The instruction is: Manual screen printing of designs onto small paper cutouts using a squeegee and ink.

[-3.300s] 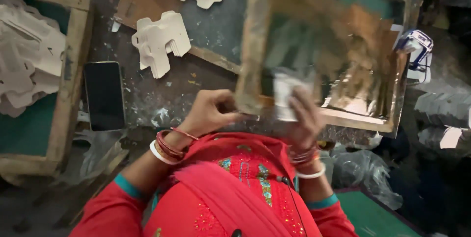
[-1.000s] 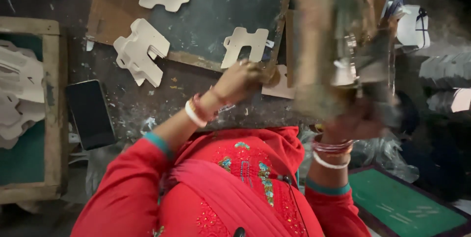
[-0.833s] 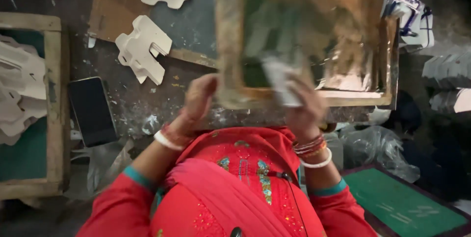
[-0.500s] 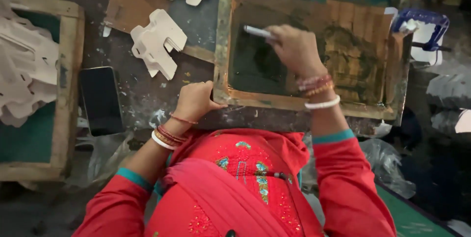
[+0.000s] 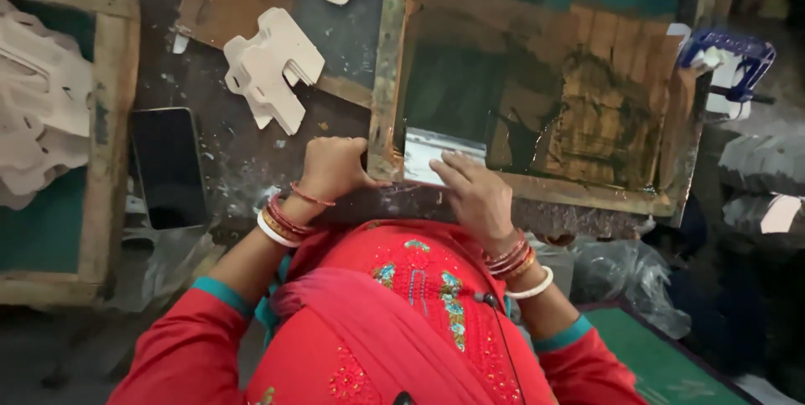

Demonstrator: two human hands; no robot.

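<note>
Red embroidered garment (image 5: pixel 402 313), white cutouts (image 5: pixel 270 65)

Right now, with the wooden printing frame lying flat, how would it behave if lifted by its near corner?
The wooden frame looks rigid, so it would likely lift as one piece. Its dark mesh seems thin and stained, probably wet and easily dented. The left hand grips the corner, suggesting the frame is manageable, though awkwardly wide.
</note>
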